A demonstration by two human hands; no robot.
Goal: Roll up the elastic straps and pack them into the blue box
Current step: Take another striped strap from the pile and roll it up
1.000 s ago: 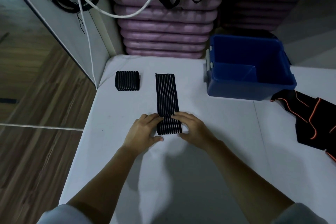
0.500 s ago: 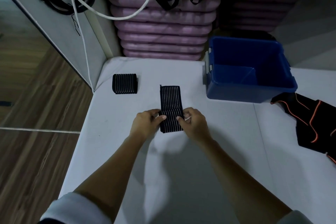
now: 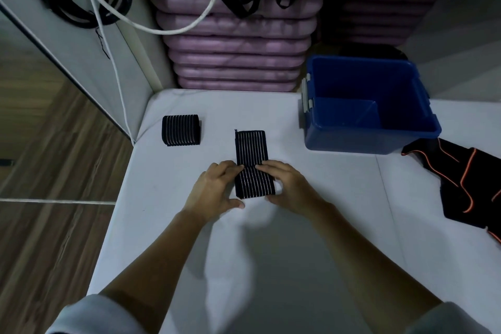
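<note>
Strap [image 3: 252,149], pale-striped, between left hand [image 3: 214,188] and right hand [image 3: 288,184]

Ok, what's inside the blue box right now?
The blue box shows only bare blue floor and inner walls; nothing packed is visible inside. Its near wall hides the front strip of the floor, so that part cannot be checked.

Head cam, fwd-down over table [image 3: 352,225]
</note>
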